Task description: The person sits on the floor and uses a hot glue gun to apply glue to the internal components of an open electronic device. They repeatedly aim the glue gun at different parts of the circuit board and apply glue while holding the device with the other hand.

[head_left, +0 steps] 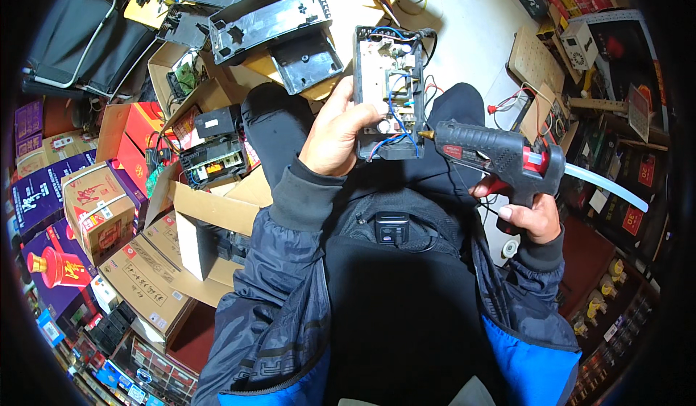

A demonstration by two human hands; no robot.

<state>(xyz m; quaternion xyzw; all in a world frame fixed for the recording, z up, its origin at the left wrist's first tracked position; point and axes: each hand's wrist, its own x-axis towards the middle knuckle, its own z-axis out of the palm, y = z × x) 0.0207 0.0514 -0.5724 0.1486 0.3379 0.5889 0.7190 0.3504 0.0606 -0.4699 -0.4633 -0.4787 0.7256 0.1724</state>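
Note:
My left hand (337,132) is closed around the left side of an open black device housing (366,143), its thumb lying over the front. Inside the housing sit a pale circuit board (375,80) and several blue wires (395,109). In my right hand (533,216) is a black hot glue gun (482,145), gripped by its handle. Its brass nozzle points left, close to the lower right edge of the housing; whether it touches cannot be told. A whitish glue stick (609,186) sticks out of the gun's back end.
Black plastic housing shells (272,23) lie on the yellowish table ahead. To the left stand an open cardboard box (210,203) with devices in it, a carton (101,206) and a red bottle (61,267). Red and black leads (518,101) and stacked goods line the right side.

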